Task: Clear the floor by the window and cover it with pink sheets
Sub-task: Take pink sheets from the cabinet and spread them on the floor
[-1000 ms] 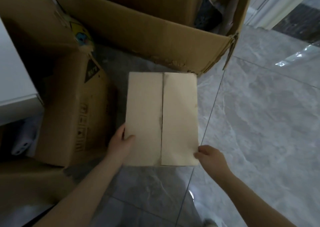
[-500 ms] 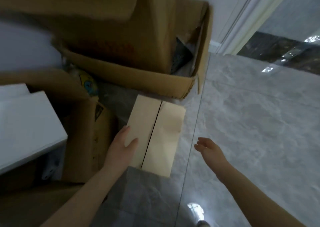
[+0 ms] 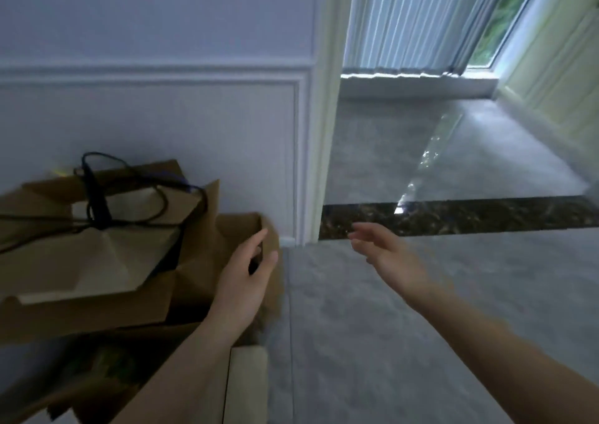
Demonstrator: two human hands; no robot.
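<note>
My left hand (image 3: pixel 245 281) hangs in the air in front of the stacked brown cardboard boxes (image 3: pixel 107 261), fingers straight and holding nothing. My right hand (image 3: pixel 387 255) is stretched out over the grey marble floor (image 3: pixel 389 326), fingers relaxed and empty. The small pale box (image 3: pixel 246 384) shows only as a corner at the bottom, beside my left forearm. Beyond a dark stone threshold (image 3: pixel 453 216) lies the floor by the window (image 3: pixel 421 151), bare and shiny. No pink sheets are in view.
A black cable (image 3: pixel 97 196) lies tangled on top of the boxes at the left. A white panelled wall (image 3: pixel 162 115) and door frame (image 3: pixel 321 132) stand behind. Vertical blinds (image 3: pixel 405 18) hang at the window, with a pale wall at the far right.
My left hand has let go of the small pale box and risen. My head has lifted from the boxes on the floor toward the wall, the doorway and the window.
</note>
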